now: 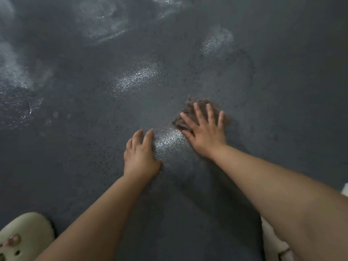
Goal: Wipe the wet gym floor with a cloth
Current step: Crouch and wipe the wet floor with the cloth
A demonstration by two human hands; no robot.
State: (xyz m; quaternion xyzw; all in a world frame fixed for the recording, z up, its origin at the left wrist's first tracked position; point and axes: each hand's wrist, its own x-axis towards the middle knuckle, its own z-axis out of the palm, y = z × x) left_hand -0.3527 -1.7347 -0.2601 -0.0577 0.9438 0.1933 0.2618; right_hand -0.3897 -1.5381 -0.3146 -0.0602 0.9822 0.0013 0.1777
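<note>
Right hand (204,131): fingers splayed flat, pressing brown cloth (190,113); left hand (140,155), at its 8 o'clock: relaxed, empty, resting on wet floor (139,78)

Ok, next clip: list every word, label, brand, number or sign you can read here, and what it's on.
None: no readable text anywhere in this frame.
Floor: dark, speckled, wet sheen only, no markings.
Cloth under the right hand: brown, no tag showing.
Slipper: pale, small charms, no lettering legible.
Left hand: bare, nothing written.
</note>
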